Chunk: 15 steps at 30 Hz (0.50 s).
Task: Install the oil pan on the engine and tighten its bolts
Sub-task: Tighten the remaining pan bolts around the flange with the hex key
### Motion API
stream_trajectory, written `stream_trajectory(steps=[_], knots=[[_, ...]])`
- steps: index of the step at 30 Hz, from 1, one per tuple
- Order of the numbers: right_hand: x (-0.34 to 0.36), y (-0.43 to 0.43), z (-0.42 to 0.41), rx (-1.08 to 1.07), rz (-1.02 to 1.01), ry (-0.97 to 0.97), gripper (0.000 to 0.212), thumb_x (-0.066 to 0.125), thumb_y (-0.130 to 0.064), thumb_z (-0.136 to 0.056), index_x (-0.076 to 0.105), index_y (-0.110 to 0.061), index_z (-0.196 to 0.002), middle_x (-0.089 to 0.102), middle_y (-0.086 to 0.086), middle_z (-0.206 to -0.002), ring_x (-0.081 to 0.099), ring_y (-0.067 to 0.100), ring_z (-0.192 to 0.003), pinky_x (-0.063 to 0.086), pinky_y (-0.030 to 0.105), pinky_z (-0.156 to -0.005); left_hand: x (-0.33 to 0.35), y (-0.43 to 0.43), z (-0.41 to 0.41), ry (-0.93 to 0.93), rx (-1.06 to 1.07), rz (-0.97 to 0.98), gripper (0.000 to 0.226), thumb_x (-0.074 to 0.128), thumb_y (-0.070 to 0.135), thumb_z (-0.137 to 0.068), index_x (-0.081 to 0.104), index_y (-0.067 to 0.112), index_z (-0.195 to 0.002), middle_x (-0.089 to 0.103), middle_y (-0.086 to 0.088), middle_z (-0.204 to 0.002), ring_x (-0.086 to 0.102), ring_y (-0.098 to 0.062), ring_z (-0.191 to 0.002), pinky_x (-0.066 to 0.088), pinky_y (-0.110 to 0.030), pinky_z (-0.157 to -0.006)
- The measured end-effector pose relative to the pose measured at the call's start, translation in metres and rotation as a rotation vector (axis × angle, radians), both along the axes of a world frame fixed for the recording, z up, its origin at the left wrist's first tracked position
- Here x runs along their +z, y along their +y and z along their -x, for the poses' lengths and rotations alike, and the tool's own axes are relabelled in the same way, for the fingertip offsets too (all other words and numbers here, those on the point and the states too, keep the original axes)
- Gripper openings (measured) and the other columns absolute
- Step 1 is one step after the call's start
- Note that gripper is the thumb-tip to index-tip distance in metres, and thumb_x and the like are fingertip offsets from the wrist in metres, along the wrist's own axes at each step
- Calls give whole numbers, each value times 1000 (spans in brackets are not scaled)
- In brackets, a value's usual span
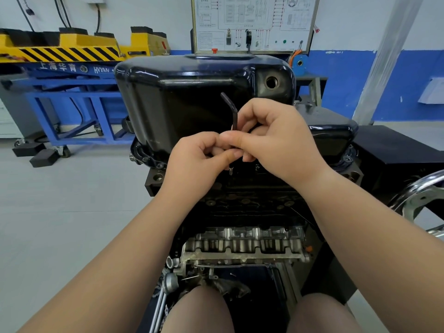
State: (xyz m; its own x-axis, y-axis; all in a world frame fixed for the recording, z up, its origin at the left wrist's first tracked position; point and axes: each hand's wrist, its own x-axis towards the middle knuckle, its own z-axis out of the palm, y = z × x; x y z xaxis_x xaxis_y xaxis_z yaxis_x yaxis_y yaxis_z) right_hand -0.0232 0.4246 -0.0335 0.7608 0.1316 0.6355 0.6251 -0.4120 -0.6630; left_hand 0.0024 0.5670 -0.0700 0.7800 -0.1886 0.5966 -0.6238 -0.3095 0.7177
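The black oil pan (192,92) is sitting on top of the engine (242,212), its deep sump bulging upward at the far left and a shallower part stepping down to the right; its flange is lying along the top edge of the block, with bolt heads showing at the left corner. An open round drain hole (272,82) is facing the camera near the pan's upper right corner. In front of the pan's near wall, both hands are meeting on a dark L-shaped hex key (234,116), which is standing upright with its short arm angling up and to the left. The right hand (276,140) is pinching the shaft between thumb and curled fingers, and the left hand (194,162) is pinching it just below, the two hands touching. The key's lower tip is poking out beneath the left hand, just above the flange; whether it is sitting in a bolt cannot be told. Nearer the person, the engine's bare metal head (245,243) is facing outward above the knees. A chrome wheel (418,195) is showing at the right edge. Far left, a blue and yellow lift stand (72,102) is resting on the grey floor (60,200) with black blocks (36,152) beside it, and a wiring diagram board (254,22) is standing behind the pan.
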Motion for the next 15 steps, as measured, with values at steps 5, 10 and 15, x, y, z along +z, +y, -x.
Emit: stream_trajectory(steps=[5, 10, 15], knots=[[3, -4, 2, 137, 4, 99, 19, 55, -5, -92, 65, -15, -105, 71, -4, -95, 61, 11, -52, 51, 19, -52, 1, 1, -1, 25, -35, -3, 11, 66, 20, -84, 69, 23, -75, 59, 9, -51, 50, 4, -46, 33, -4, -48], [2, 0, 2, 75, -57, 82, 12, 60, -6, -89, 69, -11, -94, 73, 6, -81, 58, 15, -49, 48, 16, -50, 1, -2, 0, 52, -51, 34, 10, 68, 21, -82, 67, 28, -75, 58, 9, -50, 47, 4, -40, 32, -4, -44], [-3, 3, 2, 57, -120, 51, 6, 67, -7, -84, 69, -2, -87, 69, 8, -73, 56, 13, -47, 50, 21, -48, 0, -3, 1, 16, 9, 33, 8, 70, 23, -78, 68, 24, -71, 63, 0, -56, 49, 3, -46, 34, -6, -47]])
